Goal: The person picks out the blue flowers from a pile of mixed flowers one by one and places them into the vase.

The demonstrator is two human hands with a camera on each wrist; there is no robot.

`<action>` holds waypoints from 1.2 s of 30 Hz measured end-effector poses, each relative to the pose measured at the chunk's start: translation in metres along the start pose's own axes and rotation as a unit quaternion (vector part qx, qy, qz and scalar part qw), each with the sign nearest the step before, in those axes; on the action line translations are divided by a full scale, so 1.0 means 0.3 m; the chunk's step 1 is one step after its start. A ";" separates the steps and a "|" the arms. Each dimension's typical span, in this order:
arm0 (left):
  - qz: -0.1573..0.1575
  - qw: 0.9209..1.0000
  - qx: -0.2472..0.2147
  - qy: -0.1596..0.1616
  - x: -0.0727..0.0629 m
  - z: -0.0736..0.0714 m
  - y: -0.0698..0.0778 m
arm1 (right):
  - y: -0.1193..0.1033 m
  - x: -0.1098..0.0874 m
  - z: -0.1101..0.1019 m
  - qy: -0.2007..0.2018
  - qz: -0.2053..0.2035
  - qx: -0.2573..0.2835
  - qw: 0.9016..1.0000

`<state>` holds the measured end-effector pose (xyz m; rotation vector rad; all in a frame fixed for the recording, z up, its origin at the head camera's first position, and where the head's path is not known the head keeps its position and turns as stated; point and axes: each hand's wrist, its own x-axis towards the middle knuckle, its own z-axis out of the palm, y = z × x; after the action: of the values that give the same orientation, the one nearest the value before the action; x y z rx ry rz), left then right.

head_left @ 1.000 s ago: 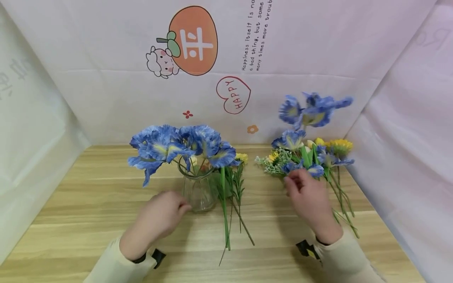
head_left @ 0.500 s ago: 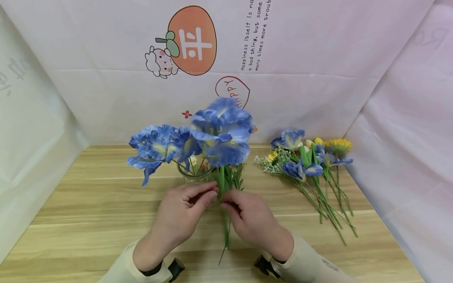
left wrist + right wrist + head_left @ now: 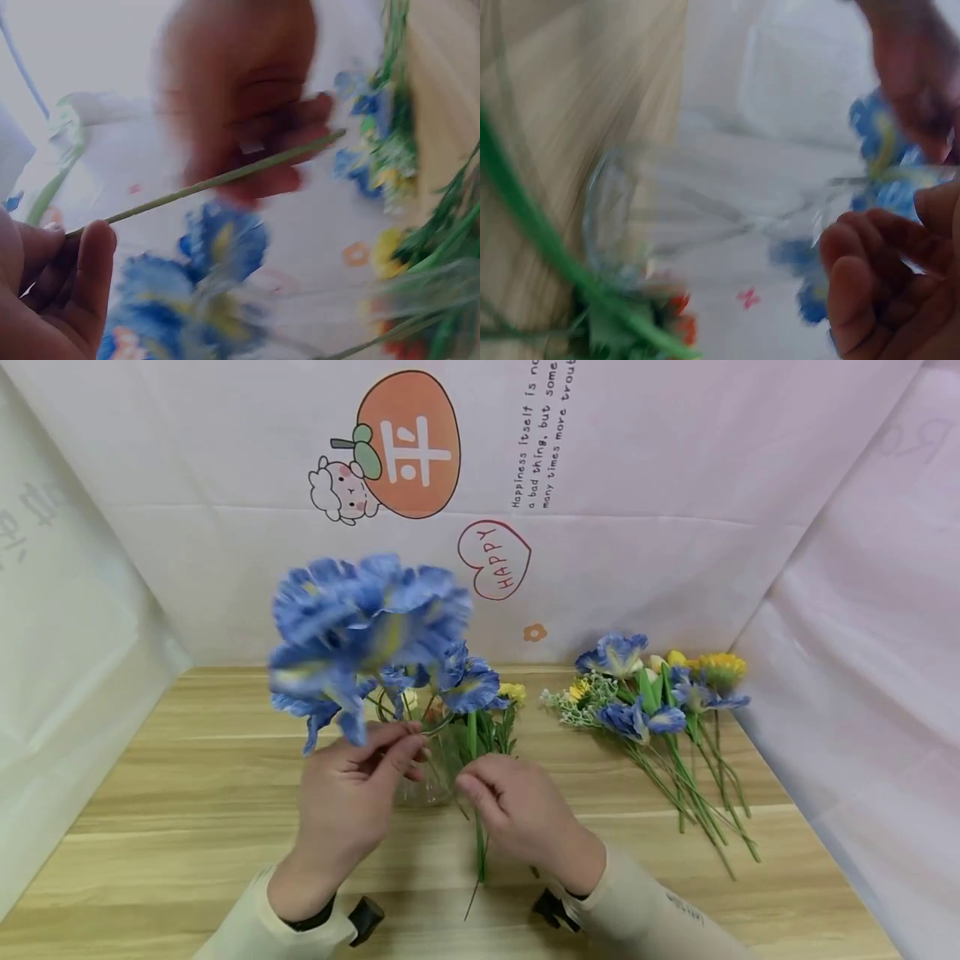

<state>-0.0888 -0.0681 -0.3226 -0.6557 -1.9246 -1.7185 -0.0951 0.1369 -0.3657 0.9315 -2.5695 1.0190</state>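
Note:
My left hand (image 3: 345, 806) pinches the thin green stem (image 3: 180, 193) of a blue iris (image 3: 375, 610) between thumb and fingers. The bloom is raised in front of a clear glass vase (image 3: 423, 789), and the stem slants down to the right. Close to the stem's lower part is my right hand (image 3: 525, 806), its fingers loosely curled; the right wrist view shows thumb and fingers apart with nothing seen between them. Blur hides whether it touches the stem. Other blue irises (image 3: 472, 685) stand in the vase, their blooms leaning past its rim.
Right of the vase lie green stems and leaves (image 3: 483, 735) with a yellow flower (image 3: 513, 693). A pile of blue, yellow and white flowers (image 3: 645, 693) lies on the wooden table (image 3: 187, 810) at the right. White printed cloth (image 3: 600, 552) encloses the back and sides.
The right hand brought an iris from the pile to the middle. The left hand took its stem and moved left and up with it; the right hand has shifted slightly left.

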 end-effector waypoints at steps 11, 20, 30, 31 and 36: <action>0.116 0.977 -0.016 0.178 0.108 -0.078 0.079 | 0.088 0.051 0.052 -0.105 0.154 -0.027 0.982; 0.101 0.966 0.183 0.150 0.086 -0.068 -0.001 | 0.078 0.068 0.076 -0.098 0.142 -0.028 0.985; -0.032 0.952 0.302 0.043 0.079 -0.060 -0.091 | 0.089 0.067 0.084 -0.094 0.134 -0.027 0.986; -0.038 0.952 0.302 0.039 0.080 -0.059 -0.099 | 0.088 0.067 0.085 -0.094 0.134 -0.027 0.986; -0.020 0.951 0.301 0.065 0.083 -0.063 -0.128 | 0.091 0.064 0.088 -0.098 0.132 -0.016 0.986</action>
<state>-0.1317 -0.0899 -0.3343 -0.2643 -2.2113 -1.0590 -0.1264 0.1251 -0.3917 0.7280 -2.9257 0.9902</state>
